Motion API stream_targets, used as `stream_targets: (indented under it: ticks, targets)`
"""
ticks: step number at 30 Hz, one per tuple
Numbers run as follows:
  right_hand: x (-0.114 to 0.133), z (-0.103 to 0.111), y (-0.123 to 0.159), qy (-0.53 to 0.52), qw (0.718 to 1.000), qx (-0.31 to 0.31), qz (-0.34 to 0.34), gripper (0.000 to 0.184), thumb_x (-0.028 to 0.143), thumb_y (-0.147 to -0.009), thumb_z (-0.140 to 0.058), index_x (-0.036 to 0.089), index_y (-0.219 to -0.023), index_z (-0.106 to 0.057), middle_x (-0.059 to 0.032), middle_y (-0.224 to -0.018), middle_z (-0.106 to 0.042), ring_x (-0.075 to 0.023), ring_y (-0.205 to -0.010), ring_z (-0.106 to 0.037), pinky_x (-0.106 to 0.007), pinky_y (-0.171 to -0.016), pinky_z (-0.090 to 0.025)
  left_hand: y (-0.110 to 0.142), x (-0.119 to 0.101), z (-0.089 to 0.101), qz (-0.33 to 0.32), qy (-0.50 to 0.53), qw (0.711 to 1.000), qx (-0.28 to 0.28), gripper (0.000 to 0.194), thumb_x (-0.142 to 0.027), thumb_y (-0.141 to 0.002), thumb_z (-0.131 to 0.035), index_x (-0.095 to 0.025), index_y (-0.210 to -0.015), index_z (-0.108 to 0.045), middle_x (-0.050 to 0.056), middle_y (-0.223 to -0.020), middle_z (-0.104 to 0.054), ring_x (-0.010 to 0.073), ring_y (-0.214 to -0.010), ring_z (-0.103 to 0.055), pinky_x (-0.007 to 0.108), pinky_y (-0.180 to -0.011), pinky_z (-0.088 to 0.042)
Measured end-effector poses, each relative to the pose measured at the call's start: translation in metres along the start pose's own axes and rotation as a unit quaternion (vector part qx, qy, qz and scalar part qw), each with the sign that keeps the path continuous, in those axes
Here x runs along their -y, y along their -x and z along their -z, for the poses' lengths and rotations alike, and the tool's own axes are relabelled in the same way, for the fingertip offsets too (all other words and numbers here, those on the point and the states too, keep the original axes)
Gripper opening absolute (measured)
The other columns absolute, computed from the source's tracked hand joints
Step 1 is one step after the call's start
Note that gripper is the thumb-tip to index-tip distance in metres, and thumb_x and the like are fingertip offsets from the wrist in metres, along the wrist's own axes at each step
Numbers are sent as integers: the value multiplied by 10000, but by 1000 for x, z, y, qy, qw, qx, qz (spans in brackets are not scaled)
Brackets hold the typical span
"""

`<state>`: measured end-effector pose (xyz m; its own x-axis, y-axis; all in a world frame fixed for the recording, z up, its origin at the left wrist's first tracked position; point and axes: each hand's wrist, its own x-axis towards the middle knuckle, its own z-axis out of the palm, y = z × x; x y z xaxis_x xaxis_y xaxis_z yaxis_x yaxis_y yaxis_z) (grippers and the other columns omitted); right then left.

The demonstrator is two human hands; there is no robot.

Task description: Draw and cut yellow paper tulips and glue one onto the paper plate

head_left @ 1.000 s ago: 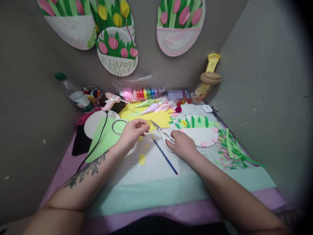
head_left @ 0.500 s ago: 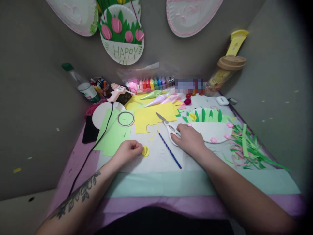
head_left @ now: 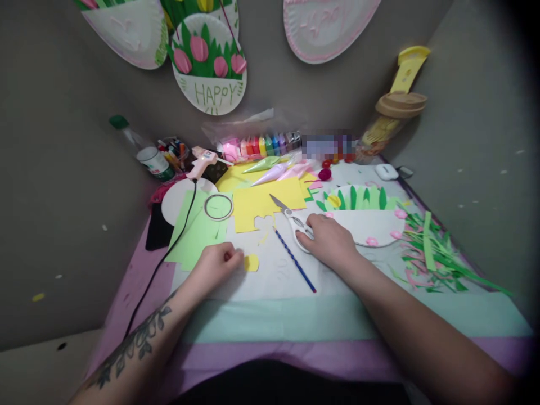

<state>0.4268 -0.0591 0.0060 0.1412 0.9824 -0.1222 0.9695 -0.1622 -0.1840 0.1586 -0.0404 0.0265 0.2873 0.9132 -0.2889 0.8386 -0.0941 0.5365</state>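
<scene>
My left hand point(head_left: 221, 264) is closed, thumb and fingers drawn together just left of a small yellow paper piece point(head_left: 252, 262) lying on the table. Whatever those fingers pinch, if anything, is hidden. White-handled scissors point(head_left: 289, 214) lie on the table with their grey blades pointing away to the left. Over their handles rests my right hand point(head_left: 331, 236), its fingers and thumb curled around the grips. Between both hands a dark blue pencil point(head_left: 295, 261) lies slantwise. Beyond it is a yellow sheet point(head_left: 248, 205) with a cut-out notch in its near edge.
Right of the scissors sits a half paper plate point(head_left: 371, 228) with green paper leaves, near paper scraps point(head_left: 430, 253). At left are green sheets point(head_left: 198, 230), a tape ring point(head_left: 218, 207) and a glue gun point(head_left: 205, 163), its cord point(head_left: 169, 247) crossing the table. A bottle point(head_left: 152, 160) stands behind.
My left hand has drawn slightly left from the yellow piece; the rounded yellow shape at its fingertips no longer shows. My right hand stays on the scissors. The view has shifted slightly.
</scene>
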Motion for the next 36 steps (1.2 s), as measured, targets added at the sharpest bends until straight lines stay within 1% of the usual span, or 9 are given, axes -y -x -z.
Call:
stream_targets:
  ticks: [4, 7, 11, 16, 21, 26, 31, 33, 36]
  targets:
    - [2, 1, -2, -5, 1000, 14, -16, 290, 458, -859, -464, 195, -935, -560, -67, -956, -653, -224, -848, -616, -287, -525, -250, -8, -4, 30, -20, -14, 999, -47, 310, -438, -818, -493, -193, -631, -524, -29, -551, -513, 133, -552, -480, 251, -541, -312]
    - [2, 2, -3, -11, 1000, 18, -22, 281, 448, -855, -476, 193, -931, -569, -65, -954, -655, -216, -843, -618, -287, -541, -272, -24, -14, 42, -71, -60, 995, -42, 277, -424, -845, -471, -193, -737, -578, -13, -617, -576, 144, -588, -526, 258, -566, -340]
    - [3, 3, -4, -13, 1000, 17, -22, 278, 445, -856, -479, 191, -920, -574, -64, -948, -658, -214, -844, -624, -284, -544, -275, -47, -30, 37, -89, -158, 983, -25, 288, -350, -843, -482, -177, -1044, -596, 56, -862, -671, 192, -736, -613, 282, -628, -394]
    - [3, 3, -4, -12, 1000, 14, -12, 277, 441, -873, -462, 187, -896, -567, -61, -927, -659, -214, -834, -637, -285, -523, -252, -66, -28, 27, -93, -278, 955, -50, 302, -286, -834, -471, -147, -1068, -601, 139, -1044, -627, 273, -915, -614, 341, -727, -442]
    - [5, 4, -4, -8, 1000, 25, -17, 273, 437, -876, -464, 187, -903, -570, -65, -926, -657, -217, -832, -639, -284, -523, -261, -71, -15, 23, -116, -213, 968, -60, 303, -335, -839, -505, -140, -1029, -637, 141, -1010, -623, 280, -963, -586, 377, -825, -451]
    - [3, 3, -5, -15, 999, 27, -18, 278, 442, -879, -460, 189, -911, -571, -68, -932, -651, -214, -831, -627, -278, -543, -284, -65, -13, 18, -246, -64, 966, 53, 276, -240, -851, -459, -182, -1023, -667, 100, -1054, -632, 209, -985, -593, 326, -905, -446]
    - [4, 4, -1, -15, 1000, 8, -15, 255, 418, -884, -466, 187, -938, -559, -75, -960, -645, -223, -839, -623, -274, -547, -293, -59, -5, 21, -87, -156, 980, -90, 312, -275, -882, -392, -120, -998, -636, 159, -1005, -646, 284, -969, -597, 406, -864, -454]
    - [10, 6, 6, -10, 1000, -30, -3, 218, 361, -890, -465, 181, -978, -554, -94, -1005, -637, -232, -895, -612, -277, -577, -324, -59, -2, 20, -63, -181, 977, -95, 334, -294, -881, -405, -113, -1080, -602, 175, -1044, -649, 304, -995, -594, 418, -850, -452]
    - [24, 6, 19, -10, 997, -46, 66, 194, 310, -898, -444, 191, -1011, -549, -98, -1015, -643, -235, -932, -604, -279, -616, -358, -64, 1, 15, -64, -103, 989, -83, 388, -296, -871, -420, -129, -1206, -522, 145, -1096, -649, 249, -920, -620, 374, -818, -464]
